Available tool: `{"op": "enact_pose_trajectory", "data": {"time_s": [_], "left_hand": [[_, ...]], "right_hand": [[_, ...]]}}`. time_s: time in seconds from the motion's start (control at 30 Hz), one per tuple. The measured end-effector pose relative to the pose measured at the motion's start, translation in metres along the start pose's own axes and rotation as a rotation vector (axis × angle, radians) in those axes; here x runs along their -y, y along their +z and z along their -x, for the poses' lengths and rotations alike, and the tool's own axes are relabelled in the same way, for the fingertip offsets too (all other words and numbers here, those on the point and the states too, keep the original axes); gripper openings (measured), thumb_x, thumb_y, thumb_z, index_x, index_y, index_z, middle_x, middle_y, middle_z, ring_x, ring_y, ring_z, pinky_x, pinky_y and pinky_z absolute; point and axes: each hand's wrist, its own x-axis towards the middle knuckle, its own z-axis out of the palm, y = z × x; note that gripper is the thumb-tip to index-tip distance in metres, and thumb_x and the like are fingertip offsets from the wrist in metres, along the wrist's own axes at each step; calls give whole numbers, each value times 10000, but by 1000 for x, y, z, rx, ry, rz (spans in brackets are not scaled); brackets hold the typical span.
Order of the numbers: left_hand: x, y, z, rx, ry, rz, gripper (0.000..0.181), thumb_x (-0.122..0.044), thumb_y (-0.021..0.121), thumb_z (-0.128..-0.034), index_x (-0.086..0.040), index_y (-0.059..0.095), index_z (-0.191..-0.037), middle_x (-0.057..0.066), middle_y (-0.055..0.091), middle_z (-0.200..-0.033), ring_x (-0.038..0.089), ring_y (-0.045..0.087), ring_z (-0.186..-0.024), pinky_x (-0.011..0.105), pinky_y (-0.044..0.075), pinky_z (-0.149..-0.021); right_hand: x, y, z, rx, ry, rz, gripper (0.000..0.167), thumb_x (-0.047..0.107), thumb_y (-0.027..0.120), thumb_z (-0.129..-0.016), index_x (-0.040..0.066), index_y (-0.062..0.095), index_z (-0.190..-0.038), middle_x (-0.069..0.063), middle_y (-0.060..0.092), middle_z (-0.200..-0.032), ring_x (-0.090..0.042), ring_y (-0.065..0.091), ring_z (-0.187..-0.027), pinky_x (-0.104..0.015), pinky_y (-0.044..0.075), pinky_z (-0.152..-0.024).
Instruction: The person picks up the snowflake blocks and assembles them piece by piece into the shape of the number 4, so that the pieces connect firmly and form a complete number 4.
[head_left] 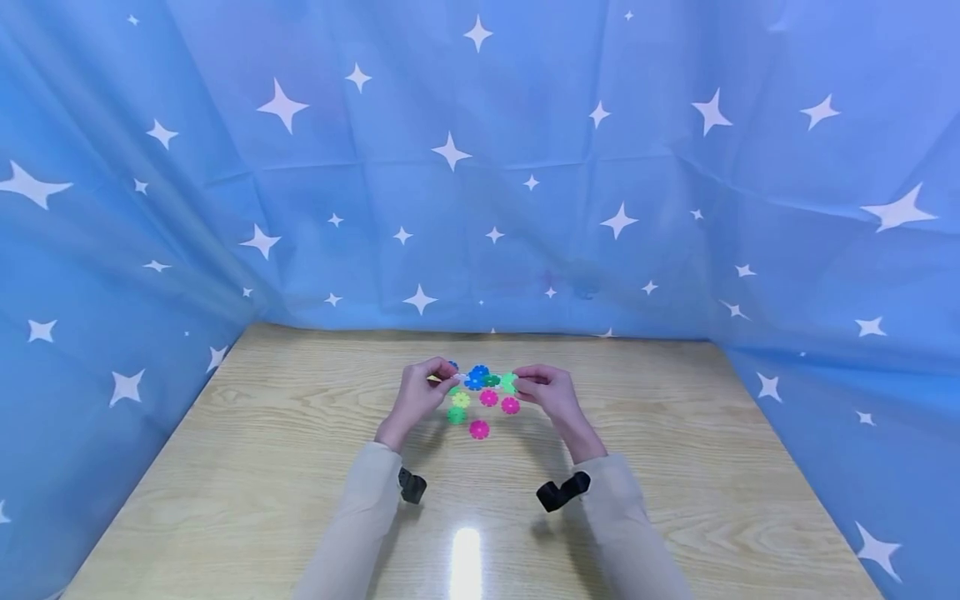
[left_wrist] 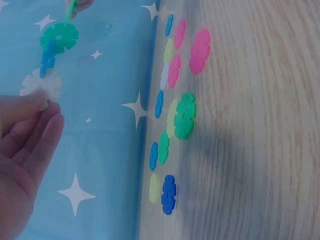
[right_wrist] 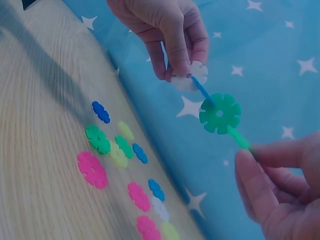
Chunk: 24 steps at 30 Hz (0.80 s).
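Chain in fingers, discs on table

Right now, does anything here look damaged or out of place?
Nothing stands out. Your left hand pinches a white notched disc, your right hand a light-green one; a blue disc and a green disc link them. The loose discs rest on the table.

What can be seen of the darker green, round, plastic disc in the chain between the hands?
The green disc looks plastic and flat, with notches around its rim and a centre hole. Raised off the wooden table, facing the right wrist camera, it joins a blue, notched disc and, opposite, a light green piece; neither left hand nor right hand touches it.
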Motion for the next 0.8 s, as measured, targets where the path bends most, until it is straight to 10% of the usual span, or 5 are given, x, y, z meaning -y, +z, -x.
{"op": "enact_pose_trajectory", "data": {"time_s": [0.8], "left_hand": [[1,6,-1,-3,49,7,45,39,692,-811,23,650,-804,69,638,-750,165,598,-700,238,566,-623]], "right_hand": [[3,2,-1,-21,17,59,170,-31,653,-846,-89,662,-1005,-187,650,-1029,-137,635,-742,-360,571,-784]]}}
